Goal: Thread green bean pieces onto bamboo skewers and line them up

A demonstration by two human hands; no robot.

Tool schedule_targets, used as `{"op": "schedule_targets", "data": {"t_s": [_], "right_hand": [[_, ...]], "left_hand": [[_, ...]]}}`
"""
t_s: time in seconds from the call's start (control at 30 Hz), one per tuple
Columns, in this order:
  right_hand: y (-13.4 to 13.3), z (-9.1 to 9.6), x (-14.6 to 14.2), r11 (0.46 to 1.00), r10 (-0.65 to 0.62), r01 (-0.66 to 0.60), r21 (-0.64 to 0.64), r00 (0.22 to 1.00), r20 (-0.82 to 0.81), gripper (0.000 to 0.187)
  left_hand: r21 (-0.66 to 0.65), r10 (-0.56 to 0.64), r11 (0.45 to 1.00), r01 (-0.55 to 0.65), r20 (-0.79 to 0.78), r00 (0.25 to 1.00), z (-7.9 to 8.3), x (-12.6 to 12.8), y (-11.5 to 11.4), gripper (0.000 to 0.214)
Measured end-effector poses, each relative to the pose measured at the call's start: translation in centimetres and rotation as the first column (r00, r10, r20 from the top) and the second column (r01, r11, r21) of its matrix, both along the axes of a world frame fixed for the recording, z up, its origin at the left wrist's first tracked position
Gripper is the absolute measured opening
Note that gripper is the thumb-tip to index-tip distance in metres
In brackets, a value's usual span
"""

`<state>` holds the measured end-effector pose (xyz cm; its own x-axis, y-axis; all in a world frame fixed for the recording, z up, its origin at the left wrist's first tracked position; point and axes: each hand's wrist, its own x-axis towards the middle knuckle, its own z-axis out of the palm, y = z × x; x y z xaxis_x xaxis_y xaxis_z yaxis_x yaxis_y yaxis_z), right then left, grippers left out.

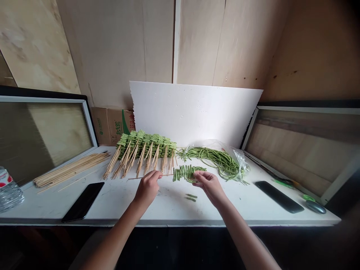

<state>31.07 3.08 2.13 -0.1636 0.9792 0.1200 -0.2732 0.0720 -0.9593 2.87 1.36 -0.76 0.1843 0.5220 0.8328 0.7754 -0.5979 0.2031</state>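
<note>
My left hand [150, 185] is closed on the bare end of a bamboo skewer [168, 174]. Cut green bean pieces [182, 173] are threaded side by side along the skewer's other part. At the right end of that row, my right hand [207, 182] pinches bean pieces between thumb and fingers. Two loose bean pieces [191, 197] lie on the white table just below. Behind my left hand, finished bean skewers [146, 144] are stacked in a row, their bare sticks pointing toward me. Long whole beans [216, 157] lie on clear plastic behind my right hand.
A bundle of bare skewers [73, 168] lies at left, near a black phone [83, 201] and a water bottle [9, 191]. On the right are a dark flat device [279, 196] and a computer mouse [315, 206]. A white foam board [194, 112] and a cardboard box [111, 125] stand behind.
</note>
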Motion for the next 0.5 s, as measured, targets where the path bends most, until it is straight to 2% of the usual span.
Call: {"op": "schedule_targets", "data": {"t_s": [0.2,0.37,0.5], "right_hand": [[-0.2,0.4,0.0,0.999,0.045,-0.046,-0.024,0.997,-0.058,0.046],[-1.0,0.8,-0.6,0.999,0.025,-0.024,-0.04,0.999,0.035,0.043],[-1.2,0.9,-0.9,0.999,-0.046,0.047,-0.01,0.992,0.117,0.043]], "left_hand": [[-0.035,-0.019,0.999,0.021,0.054,0.998,-0.6,0.4,0.1,0.054],[-0.091,-0.016,0.996,0.021,0.059,0.998,-1.0,0.5,0.1,0.048],[-0.141,-0.076,0.986,0.089,0.094,0.993,-1.2,0.7,0.2,0.043]]}}
